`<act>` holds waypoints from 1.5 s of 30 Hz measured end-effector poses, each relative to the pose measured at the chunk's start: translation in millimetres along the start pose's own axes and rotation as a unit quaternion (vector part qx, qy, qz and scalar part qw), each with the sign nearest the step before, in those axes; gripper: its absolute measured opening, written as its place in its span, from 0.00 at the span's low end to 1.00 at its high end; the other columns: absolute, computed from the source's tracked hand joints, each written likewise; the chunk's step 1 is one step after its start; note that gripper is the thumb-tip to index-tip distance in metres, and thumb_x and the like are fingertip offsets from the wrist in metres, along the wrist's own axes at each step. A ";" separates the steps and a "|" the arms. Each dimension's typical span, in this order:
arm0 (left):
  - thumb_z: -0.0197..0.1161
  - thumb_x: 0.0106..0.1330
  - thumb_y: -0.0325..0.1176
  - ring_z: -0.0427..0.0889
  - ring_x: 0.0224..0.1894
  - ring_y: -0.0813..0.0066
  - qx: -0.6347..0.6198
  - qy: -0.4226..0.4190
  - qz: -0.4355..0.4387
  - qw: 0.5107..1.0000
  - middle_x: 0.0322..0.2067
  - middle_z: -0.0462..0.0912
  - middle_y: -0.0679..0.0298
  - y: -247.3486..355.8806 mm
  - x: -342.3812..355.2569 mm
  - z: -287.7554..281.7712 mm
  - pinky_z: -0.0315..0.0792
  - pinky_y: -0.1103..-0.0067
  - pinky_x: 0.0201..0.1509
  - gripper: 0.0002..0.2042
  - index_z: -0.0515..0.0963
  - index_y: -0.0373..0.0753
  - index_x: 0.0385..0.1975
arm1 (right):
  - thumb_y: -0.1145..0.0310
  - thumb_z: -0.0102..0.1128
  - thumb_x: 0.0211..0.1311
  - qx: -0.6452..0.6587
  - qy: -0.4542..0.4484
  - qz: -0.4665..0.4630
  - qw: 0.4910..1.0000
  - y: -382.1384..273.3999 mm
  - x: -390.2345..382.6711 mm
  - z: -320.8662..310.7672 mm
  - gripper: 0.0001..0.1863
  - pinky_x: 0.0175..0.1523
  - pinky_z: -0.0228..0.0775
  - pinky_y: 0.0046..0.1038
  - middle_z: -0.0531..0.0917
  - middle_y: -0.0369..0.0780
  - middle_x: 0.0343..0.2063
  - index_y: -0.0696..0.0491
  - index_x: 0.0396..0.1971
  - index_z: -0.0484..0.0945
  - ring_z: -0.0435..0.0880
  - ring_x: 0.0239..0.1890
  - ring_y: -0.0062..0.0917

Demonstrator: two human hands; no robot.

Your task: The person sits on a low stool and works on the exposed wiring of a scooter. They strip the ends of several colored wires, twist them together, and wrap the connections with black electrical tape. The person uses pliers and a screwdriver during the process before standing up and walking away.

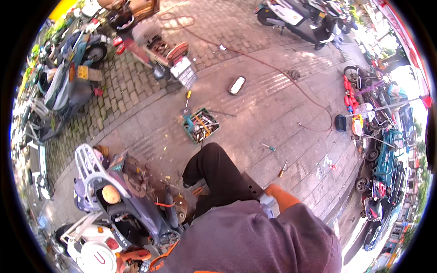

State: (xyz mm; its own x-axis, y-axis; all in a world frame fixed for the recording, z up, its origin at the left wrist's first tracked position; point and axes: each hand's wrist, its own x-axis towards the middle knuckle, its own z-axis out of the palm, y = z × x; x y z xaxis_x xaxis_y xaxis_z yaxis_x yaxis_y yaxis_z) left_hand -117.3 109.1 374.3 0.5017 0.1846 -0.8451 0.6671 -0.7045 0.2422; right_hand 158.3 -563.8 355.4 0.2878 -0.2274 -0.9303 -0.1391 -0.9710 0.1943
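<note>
My right hand [273, 190] is low beside my right leg, next to a grey-blue object [266, 199] and a dark metal piece with holes [251, 184]. Its fingers are small and blurred, so whether it grips either one is unclear. My left hand does not show. To my left stands a partly stripped purple-grey scooter [136, 200] with a white rear rack and an open seat area. Ahead of my knee sits a green crate [185, 130] packed with hand tools. A wooden-handled screwdriver [282, 171] and a teal-handled screwdriver [269, 147] lie on the paving to the right.
A reddish hose [255, 59] curves over the pavement. Past the crate are a yellow-handled screwdriver [188, 94], an oblong case [237, 85] and a red scooter [141, 50]. Parked scooters [68, 86] line the left; a white-and-black scooter [291, 18] stands far right. Three-wheelers [387, 150] edge the right.
</note>
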 end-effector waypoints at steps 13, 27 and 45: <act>0.67 0.65 0.47 0.89 0.45 0.48 -0.001 0.149 0.221 0.964 0.39 0.91 0.55 218.4 158.6 -95.3 0.83 0.56 0.51 0.14 0.88 0.45 0.41 | 0.44 0.51 0.73 0.226 0.093 -0.122 0.962 36.3 66.4 -181.0 0.30 0.69 0.76 0.47 0.90 0.51 0.56 0.53 0.53 0.90 0.87 0.63 0.49; 0.59 0.72 0.35 0.89 0.52 0.41 0.161 0.058 0.130 0.977 0.49 0.89 0.42 746.4 267.6 -188.0 0.82 0.54 0.57 0.13 0.88 0.41 0.48 | 0.52 0.57 0.74 0.498 0.081 -0.044 0.862 183.2 123.9 -407.5 0.20 0.41 0.81 0.42 0.88 0.46 0.27 0.55 0.34 0.86 0.90 0.31 0.36; 0.63 0.70 0.44 0.91 0.48 0.47 0.008 0.098 0.121 0.988 0.45 0.91 0.44 1155.6 632.3 -538.8 0.82 0.57 0.53 0.16 0.89 0.38 0.44 | 0.53 0.52 0.74 0.245 0.087 -0.102 0.960 164.2 266.8 -914.4 0.22 0.48 0.81 0.47 0.89 0.52 0.39 0.58 0.37 0.85 0.89 0.45 0.46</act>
State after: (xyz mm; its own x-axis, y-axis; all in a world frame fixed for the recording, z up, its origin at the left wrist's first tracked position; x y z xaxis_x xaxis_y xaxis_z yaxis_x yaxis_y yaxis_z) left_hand 1267.6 -219.0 376.6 0.7437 0.1375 -0.6542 0.5062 -0.7550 0.4169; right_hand 1078.7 -851.1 423.5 0.5048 -0.0871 -0.8588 -0.4794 -0.8556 -0.1950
